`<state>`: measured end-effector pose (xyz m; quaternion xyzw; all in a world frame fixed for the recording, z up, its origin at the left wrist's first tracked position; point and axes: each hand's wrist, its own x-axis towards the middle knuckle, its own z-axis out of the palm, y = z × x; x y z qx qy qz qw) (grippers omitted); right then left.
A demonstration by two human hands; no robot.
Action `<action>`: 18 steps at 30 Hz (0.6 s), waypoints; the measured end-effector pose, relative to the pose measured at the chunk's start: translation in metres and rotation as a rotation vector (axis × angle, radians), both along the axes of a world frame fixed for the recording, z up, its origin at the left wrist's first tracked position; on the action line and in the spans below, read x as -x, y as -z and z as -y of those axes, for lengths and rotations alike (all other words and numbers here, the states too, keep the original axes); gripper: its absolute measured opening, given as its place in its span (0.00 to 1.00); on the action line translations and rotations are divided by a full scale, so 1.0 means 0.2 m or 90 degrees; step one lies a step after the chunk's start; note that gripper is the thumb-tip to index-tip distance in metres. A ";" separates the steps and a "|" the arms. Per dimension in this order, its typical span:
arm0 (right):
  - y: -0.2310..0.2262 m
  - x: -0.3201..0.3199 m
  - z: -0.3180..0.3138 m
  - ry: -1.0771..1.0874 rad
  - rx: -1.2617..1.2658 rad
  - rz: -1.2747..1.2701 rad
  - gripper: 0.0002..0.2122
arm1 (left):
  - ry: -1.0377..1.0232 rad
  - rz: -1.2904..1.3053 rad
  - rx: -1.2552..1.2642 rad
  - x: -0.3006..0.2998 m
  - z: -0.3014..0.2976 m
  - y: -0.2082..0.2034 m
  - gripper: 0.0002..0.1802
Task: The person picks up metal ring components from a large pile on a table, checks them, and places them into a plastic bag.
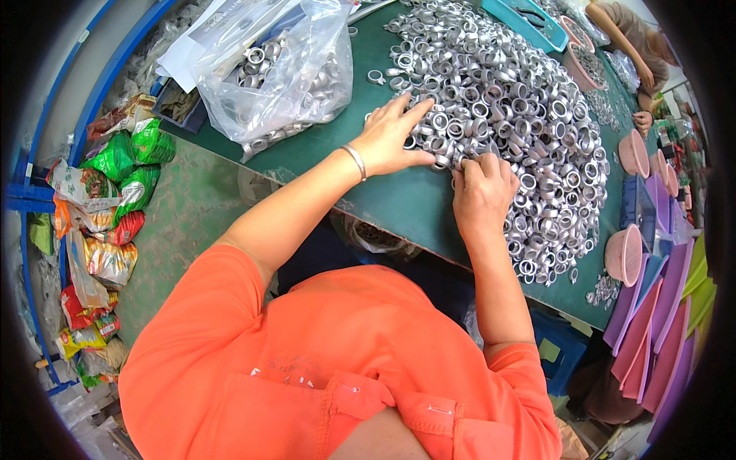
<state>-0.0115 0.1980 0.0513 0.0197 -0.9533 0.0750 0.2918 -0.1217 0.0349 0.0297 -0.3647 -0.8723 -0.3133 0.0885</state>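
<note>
A large heap of silver-grey metal rings (540,146), many with a small lug on the rim, is spread over the green tabletop (395,203). At the heap's near left edge, my left hand (387,138) has its fingers spread, with the fingertips and thumb against the outermost rings. Just right of it, my right hand (483,192) is closed, its fingers curled down at the heap's near edge. Whatever those fingers hold is hidden beneath them. A clear plastic bag (326,88) with more of these rings lies left of the heap.
A turquoise tray (525,21) stands behind the heap. Pink baskets (623,255) line the right side, beside purple and pink panels (652,337). Another person's hand (642,120) rests at the far right. Colourful packages (115,165) are piled on the left.
</note>
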 end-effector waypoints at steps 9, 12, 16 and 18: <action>0.12 -0.11 0.12 -0.116 0.079 -0.022 0.04 | 0.088 0.099 -0.060 -0.15 0.11 0.02 0.44; 0.11 -0.17 0.15 -0.178 0.185 -0.003 0.06 | 0.123 0.061 -0.043 -0.28 0.14 0.03 0.35; 0.15 -0.25 0.17 -0.238 0.259 0.027 0.09 | 0.173 0.052 -0.009 -0.36 0.19 0.06 0.33; 0.15 -0.26 0.15 -0.178 0.226 0.013 0.08 | 0.135 0.035 -0.031 -0.37 0.18 0.04 0.37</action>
